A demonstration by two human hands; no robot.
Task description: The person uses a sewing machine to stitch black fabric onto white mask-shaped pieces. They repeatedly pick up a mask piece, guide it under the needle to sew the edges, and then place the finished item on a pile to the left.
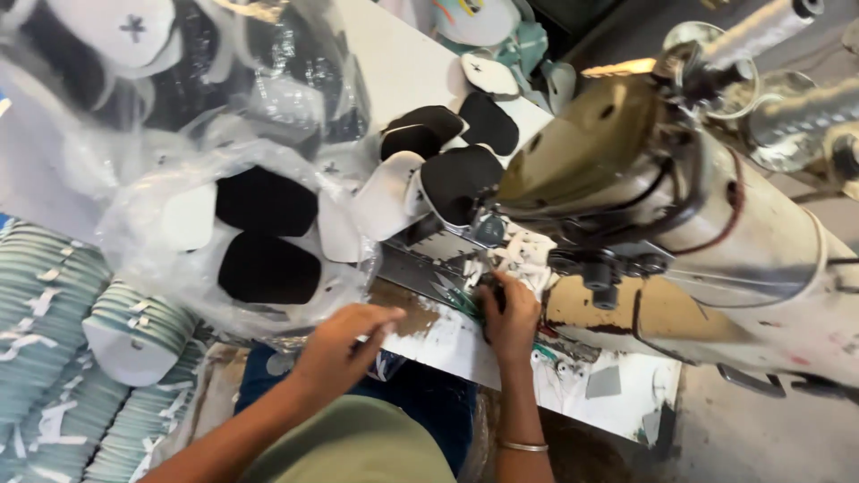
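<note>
My right hand (512,315), a thin bangle on its wrist, is at the needle area of an industrial sewing machine (716,233). Its fingers curl around something small beside a white cap piece (526,253) under the machine head; what they grip is hidden. A teal tool (455,297) lies just left of that hand. My left hand (347,344) reaches over the table's front edge with its fingers stretched out and apart. It sits next to a clear plastic bag (179,179) of black and white cap panels and holds nothing that I can see.
Loose black and white cap panels (452,148) lie behind the needle on the white table (403,63). Stacks of pale green striped caps (63,349) fill the lower left. Thread cones (778,27) stand at the upper right above the machine.
</note>
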